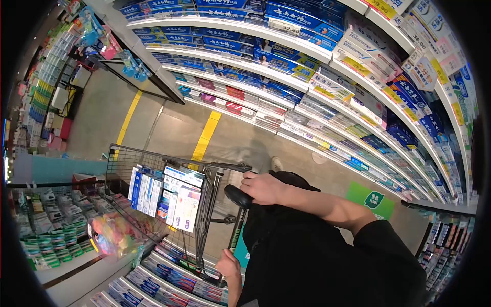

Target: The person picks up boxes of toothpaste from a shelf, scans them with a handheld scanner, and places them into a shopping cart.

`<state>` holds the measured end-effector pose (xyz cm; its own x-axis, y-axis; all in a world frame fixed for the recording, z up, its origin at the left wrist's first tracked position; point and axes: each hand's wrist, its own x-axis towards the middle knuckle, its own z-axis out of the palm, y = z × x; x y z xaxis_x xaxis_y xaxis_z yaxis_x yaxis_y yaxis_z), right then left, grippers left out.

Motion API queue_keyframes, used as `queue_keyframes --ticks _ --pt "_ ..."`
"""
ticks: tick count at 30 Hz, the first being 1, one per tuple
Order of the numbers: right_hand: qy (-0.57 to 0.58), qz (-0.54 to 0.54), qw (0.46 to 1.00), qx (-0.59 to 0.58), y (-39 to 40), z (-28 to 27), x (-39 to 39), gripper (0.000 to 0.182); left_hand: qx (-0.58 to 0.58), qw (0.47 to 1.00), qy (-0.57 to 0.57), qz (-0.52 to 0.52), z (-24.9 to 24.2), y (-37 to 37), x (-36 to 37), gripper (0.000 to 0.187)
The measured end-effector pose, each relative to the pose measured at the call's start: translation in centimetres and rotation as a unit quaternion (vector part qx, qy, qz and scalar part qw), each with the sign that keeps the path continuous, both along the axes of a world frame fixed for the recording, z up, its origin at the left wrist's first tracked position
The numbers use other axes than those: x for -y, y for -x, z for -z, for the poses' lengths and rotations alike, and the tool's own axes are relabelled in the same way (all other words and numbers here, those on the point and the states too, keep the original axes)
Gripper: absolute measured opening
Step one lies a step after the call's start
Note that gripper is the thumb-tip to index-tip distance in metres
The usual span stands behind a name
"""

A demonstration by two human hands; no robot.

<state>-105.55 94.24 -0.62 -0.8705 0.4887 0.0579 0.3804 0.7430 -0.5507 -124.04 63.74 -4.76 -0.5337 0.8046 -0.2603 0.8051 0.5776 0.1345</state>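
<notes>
My right hand [263, 187] is closed around the black grip of a shopping cart's handle [236, 196]. My left hand [228, 265] holds the other end of that handle, lower in the view. The wire cart [153, 155] stands ahead of me in a shop aisle. Inside it, several white and blue toothpaste boxes [171, 197] stand packed side by side. My black-sleeved body fills the lower right of the view.
Long shelves of boxed toothpaste [317, 77] run along one side of the aisle. Lower shelves with more boxes [169, 281] and green packets [51, 240] line the other side. A yellow floor line [204, 138] runs down the grey aisle floor. Hanging goods [97, 30] stand further off.
</notes>
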Motion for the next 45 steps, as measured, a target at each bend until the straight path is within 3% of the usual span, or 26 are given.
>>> queue_keyframes --ticks 9,18,22,26,29,34,38,39,41,43,45 --pt "0.028 -0.014 0.999 -0.014 1.9 1.0 -3.5 0.033 -0.033 0.999 0.003 -0.042 0.0 3.5 -3.6 0.038" --pt "0.041 -0.037 0.994 -0.099 2.6 0.8 -9.6 0.039 -0.061 0.995 0.016 -0.08 0.1 5.6 -9.6 0.043" --pt "0.084 -0.046 0.993 -0.07 3.4 1.2 -10.9 0.048 -0.013 0.997 0.03 -0.066 0.0 7.3 -10.8 0.044" --pt "0.092 -0.035 0.991 -0.093 4.0 1.3 -12.0 0.035 0.048 0.996 -0.026 -0.073 -1.0 8.8 -13.3 0.038" --pt "0.079 -0.004 0.986 -0.149 4.9 3.8 -11.9 0.035 0.001 0.987 -0.163 0.007 -3.6 11.8 -17.4 0.02" --pt "0.071 0.035 0.994 -0.073 6.3 3.1 -11.9 0.043 0.106 0.902 -0.353 0.224 -9.2 13.8 -34.6 0.005" --pt "0.073 0.074 0.994 -0.02 7.3 2.0 -11.8 0.037 0.165 0.791 -0.383 0.447 -11.8 7.5 -47.6 0.024" --pt "0.074 0.078 0.994 -0.026 7.5 2.2 -11.7 0.04 0.155 0.783 -0.352 0.489 -12.1 5.5 -49.9 0.03" --pt "0.076 0.082 0.993 -0.041 7.9 2.9 -11.6 0.046 0.176 0.716 -0.37 0.565 -13.6 0.2 -53.9 0.036" --pt "0.082 0.078 0.992 -0.063 7.9 3.5 -12.0 0.045 0.137 0.7 -0.304 0.631 -13.4 -4.4 -57.5 0.049" --pt "0.077 0.077 0.989 -0.097 7.9 3.9 -12.0 0.037 0.089 0.663 -0.312 0.675 -13.0 -8.1 -60.2 0.056"
